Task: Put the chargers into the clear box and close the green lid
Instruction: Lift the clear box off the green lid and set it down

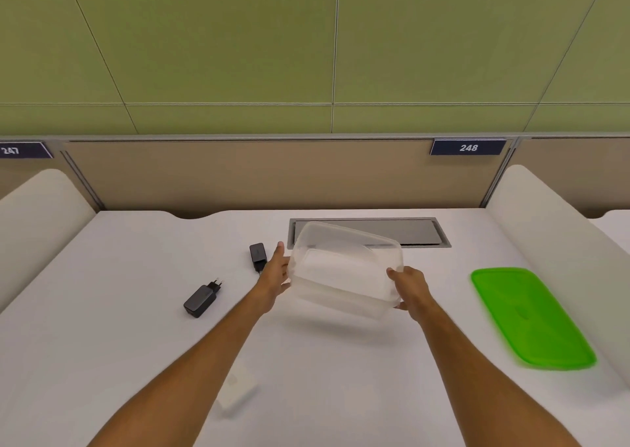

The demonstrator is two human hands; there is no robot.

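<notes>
While both arms are stretched out straight, the clear box [344, 269] is gripped between the left hand [278, 273] and the right hand [410, 288] — tilted, lifted off the white table [102, 327]. Two black chargers [201, 298] are lying to its left — the green lid [531, 317] is well apart on the right.

Surface: white table [341, 378].
Laid on it: two black chargers [201, 298] [258, 255], one white charger [237, 390], green lid [531, 317].

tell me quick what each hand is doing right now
Left hand: gripping the clear box at its left side.
Right hand: gripping the same box's right side.
</notes>
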